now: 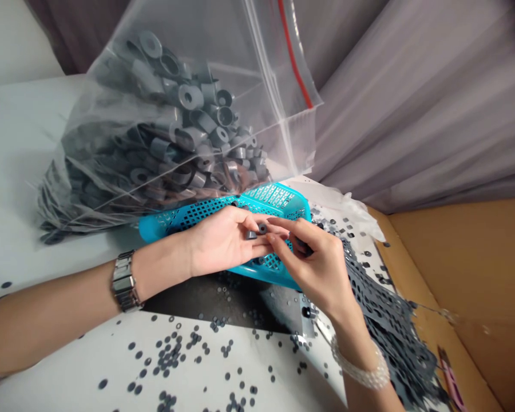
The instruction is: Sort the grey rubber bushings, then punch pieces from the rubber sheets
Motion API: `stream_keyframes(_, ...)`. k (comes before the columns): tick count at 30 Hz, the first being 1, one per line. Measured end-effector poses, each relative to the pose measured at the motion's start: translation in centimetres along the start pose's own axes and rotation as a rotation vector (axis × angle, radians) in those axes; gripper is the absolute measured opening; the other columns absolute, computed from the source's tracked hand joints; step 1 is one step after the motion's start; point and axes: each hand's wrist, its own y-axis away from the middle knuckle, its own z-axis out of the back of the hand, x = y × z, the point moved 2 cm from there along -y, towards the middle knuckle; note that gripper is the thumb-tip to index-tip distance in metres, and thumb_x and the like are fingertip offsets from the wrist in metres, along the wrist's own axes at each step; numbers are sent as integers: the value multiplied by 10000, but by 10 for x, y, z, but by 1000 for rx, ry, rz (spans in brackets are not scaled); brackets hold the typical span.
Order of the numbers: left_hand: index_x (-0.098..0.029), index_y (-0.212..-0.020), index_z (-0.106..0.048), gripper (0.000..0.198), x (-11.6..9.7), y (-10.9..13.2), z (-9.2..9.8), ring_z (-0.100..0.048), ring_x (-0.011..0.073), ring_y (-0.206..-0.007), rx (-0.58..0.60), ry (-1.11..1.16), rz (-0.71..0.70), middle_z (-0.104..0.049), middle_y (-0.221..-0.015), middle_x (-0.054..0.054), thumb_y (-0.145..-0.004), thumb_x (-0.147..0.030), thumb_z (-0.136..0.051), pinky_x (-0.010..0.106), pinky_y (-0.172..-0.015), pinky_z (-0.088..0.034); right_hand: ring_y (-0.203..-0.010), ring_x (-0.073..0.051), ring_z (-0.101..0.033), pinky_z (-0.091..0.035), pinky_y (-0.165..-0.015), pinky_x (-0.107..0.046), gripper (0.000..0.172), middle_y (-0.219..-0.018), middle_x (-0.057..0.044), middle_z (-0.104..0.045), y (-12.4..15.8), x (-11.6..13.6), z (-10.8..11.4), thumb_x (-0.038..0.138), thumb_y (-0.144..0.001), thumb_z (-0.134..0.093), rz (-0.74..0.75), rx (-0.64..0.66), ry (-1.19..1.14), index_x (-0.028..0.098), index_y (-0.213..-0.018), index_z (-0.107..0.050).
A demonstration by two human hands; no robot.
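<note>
Toward the far edge of the white table [12,160], passage is blocked by a bulging clear bag [167,143]. Overhead access to the blue basket [257,278] is partly barred by the left hand [225,243] and the right hand [317,252]. Along the table's right edge, the way is obstructed by heaped dark perforated sheets [381,315], backed by a cardboard wall [467,252]. Nearer, between the forearms, room is found above low scattered discs [169,352].

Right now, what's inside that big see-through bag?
The clear bag holds lots of short, round grey pieces, many with a hole in the end. Pieces deep in the pile are covered by others, so I can't see those.
</note>
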Motion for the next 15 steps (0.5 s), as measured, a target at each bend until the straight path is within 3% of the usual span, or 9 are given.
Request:
stream_keyframes(5, 1, -1080, -557, 474, 1, -3, 3, -630, 187, -879, 50, -62, -5, -674, -883, 133, -647, -7, -364, 303, -844, -452, -559, -100, -432, -363, -540, -253, 219, -761, -23, -612, 0, 4, -6, 194, -864, -577, 40, 52, 10, 160, -1051, -685)
stream_keyframes(10, -19, -1128, -532, 506, 0, 0, -3, -622, 173, -881, -26, -17, -9, -665, -936, 118, -652, 18, -362, 337, -938, -429, -584, -100, -438, -368, -566, -249, 168, -693, 12, -578, -3, -5, -13, 241, -854, -593, -138, 12, -192, 202, -977, -701)
stream_keyframes(12, -13, -1166, -505, 502, 0, 1, -5, -621, 164, -863, -83, -2, -14, -657, -936, 114, -685, 15, -366, 344, -959, -427, -500, -83, -349, -309, -479, -231, 147, -577, 51, -456, -3, -12, -13, 275, -823, -620, -271, -21, -432, 216, -936, -694)
stream_keyframes(15, 19, -1242, -450, 468, -2, 2, -7, -617, 188, -942, -198, 9, -59, -635, -1029, 156, -792, -81, -375, 362, -983, -424, -410, -60, -203, -169, -379, -212, 136, -557, 75, -328, -4, -21, -10, 318, -793, -563, -496, -14, -1035, 222, -852, -638)
